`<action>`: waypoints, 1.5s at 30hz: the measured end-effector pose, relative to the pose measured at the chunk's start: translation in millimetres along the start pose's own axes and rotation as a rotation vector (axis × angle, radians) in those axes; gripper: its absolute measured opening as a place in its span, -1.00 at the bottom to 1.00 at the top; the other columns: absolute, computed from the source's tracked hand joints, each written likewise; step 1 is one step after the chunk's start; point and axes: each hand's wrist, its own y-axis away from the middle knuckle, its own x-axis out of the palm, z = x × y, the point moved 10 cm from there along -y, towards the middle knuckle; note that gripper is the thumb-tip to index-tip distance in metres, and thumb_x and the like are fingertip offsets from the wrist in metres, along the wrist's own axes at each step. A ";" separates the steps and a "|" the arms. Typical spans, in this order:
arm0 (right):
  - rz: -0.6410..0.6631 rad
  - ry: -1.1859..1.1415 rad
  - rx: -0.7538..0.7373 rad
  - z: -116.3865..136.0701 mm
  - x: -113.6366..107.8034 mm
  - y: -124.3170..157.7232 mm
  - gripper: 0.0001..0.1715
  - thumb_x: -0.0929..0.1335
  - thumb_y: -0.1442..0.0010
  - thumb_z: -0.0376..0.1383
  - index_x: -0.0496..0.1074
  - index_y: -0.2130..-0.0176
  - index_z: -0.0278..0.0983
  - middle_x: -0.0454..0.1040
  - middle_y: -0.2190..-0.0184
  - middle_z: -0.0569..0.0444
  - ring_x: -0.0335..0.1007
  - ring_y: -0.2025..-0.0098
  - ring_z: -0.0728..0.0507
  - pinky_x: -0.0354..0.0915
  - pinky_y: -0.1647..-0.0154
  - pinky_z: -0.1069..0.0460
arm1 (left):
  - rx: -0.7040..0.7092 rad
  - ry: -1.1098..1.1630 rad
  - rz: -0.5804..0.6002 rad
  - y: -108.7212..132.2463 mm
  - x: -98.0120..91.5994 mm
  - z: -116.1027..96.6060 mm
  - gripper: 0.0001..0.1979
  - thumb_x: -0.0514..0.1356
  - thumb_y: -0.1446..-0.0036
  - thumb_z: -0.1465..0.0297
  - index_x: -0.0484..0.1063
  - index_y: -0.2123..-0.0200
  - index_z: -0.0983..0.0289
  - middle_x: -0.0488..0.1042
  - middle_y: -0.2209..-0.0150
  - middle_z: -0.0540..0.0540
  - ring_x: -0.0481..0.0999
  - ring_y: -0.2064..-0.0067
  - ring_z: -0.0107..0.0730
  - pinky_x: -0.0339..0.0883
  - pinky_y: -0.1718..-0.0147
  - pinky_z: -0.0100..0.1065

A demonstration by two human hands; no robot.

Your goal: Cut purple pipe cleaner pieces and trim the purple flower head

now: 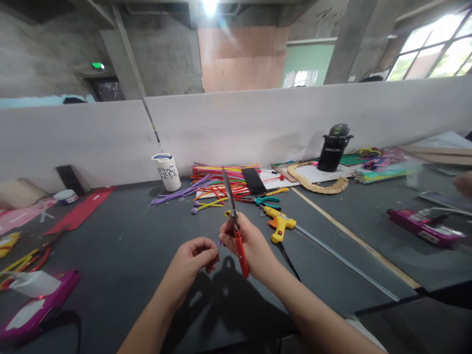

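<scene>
Beyond the yellow glue gun (pixel 282 227) and to its right, a black container (pixel 329 156) lettered DAWN stood upright on the dark surface (pixel 136 236), a dark rounded object (pixel 339 130) with a green mark showing above its rim. Well to the left of the glue gun, and farther back, stood a white tub (pixel 170 177) with handwriting on its side and something blue at its mouth; its depths were hidden. Farther left again was a small white jar (pixel 66 197), its contents not visible.

Just left of the glue gun, held above the surface, were the red-handled scissors (pixel 240 251), slim grey blades pointing upward, seen nearly edge-on. The right hand (pixel 254 246) was wrapped around their handles, with a tiny purple piece (pixel 220 242) at its fingertips. The left hand (pixel 195 258), farther left of the glue gun, was curled closed, thumb against its fingers; whether it pinched anything could not be told.
</scene>
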 end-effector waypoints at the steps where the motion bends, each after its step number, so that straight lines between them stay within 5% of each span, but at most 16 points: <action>1: -0.009 -0.004 0.007 0.1 -2.0 -0.5 -0.87 0.25 0.04 -0.39 0.14 0.43 -0.21 0.30 0.51 0.19 0.20 0.49 0.00 0.16 0.46 0.10 | 0.002 -0.032 -0.020 -0.4 -2.3 -1.1 -0.91 0.13 0.09 0.44 0.33 0.59 0.30 0.29 0.64 -0.05 0.23 0.58 -0.53 0.10 0.57 -0.48; 6: 0.006 -0.061 0.032 -4.3 -1.7 -2.1 -0.85 0.27 0.03 -0.34 0.11 0.46 -0.21 0.28 0.52 0.19 0.21 0.50 -0.01 0.16 0.46 0.09 | 0.058 -0.169 -0.127 -1.9 -13.7 -7.4 -0.67 0.06 -0.01 0.30 0.16 0.73 0.27 0.12 0.74 -0.12 0.06 0.67 -0.56 -0.04 0.67 -0.49; 12: 0.036 0.002 -0.009 -4.3 4.1 -0.4 -0.87 0.28 0.02 -0.36 0.17 0.42 -0.22 0.30 0.53 0.21 0.22 0.51 0.01 0.15 0.50 0.12 | 0.047 -0.071 -0.087 -1.4 -10.5 -3.9 -0.85 0.25 0.14 0.34 0.42 0.48 0.31 0.37 0.57 -0.01 0.31 0.52 -0.46 0.16 0.51 -0.46; 23: -0.022 -0.219 0.062 -15.2 1.8 -3.0 -0.82 0.30 0.05 -0.32 0.14 0.44 -0.22 0.28 0.53 0.22 0.21 0.50 0.01 0.18 0.43 0.08 | 0.117 0.066 -0.088 2.8 -6.7 -11.4 -0.90 0.24 0.13 0.39 0.42 0.53 0.32 0.35 0.61 -0.02 0.28 0.54 -0.49 0.15 0.51 -0.47; 28: -0.006 -0.302 0.182 -21.9 1.9 -2.6 -0.80 0.31 0.08 -0.31 0.13 0.47 -0.23 0.20 0.62 0.28 0.12 0.60 0.04 0.10 0.56 0.11 | 0.138 0.154 -0.111 2.0 -13.3 -12.5 -0.92 0.25 0.14 0.40 0.42 0.52 0.29 0.38 0.58 -0.03 0.29 0.53 -0.51 0.16 0.51 -0.47; 35: -0.030 -0.210 0.127 -13.2 -4.7 -4.4 -0.83 0.32 0.12 -0.34 0.18 0.49 -0.24 0.27 0.56 0.22 0.17 0.53 0.01 0.13 0.49 0.10 | 0.234 -0.240 -0.300 4.3 -39.4 -31.6 -0.93 0.25 0.18 0.40 0.43 0.56 0.28 0.34 0.65 -0.06 0.28 0.56 -0.48 0.15 0.53 -0.48; 41: 0.039 -0.111 0.054 -12.0 5.8 -0.9 -0.81 0.34 0.08 -0.33 0.20 0.42 -0.23 0.39 0.40 0.15 0.19 0.48 0.01 0.17 0.45 0.11 | 0.237 -0.363 -0.218 8.6 -20.0 -31.9 -0.89 0.22 0.14 0.36 0.41 0.60 0.26 0.34 0.64 -0.04 0.26 0.56 -0.44 0.10 0.55 -0.47; 45: 0.044 0.027 0.057 -8.9 8.2 1.1 -0.85 0.31 0.08 -0.38 0.23 0.41 -0.24 0.35 0.48 0.18 0.21 0.49 0.00 0.16 0.47 0.11 | 0.249 -0.428 -0.200 9.9 -13.1 -33.5 -0.86 0.20 0.13 0.35 0.39 0.63 0.26 0.30 0.65 -0.05 0.22 0.57 -0.46 0.07 0.56 -0.46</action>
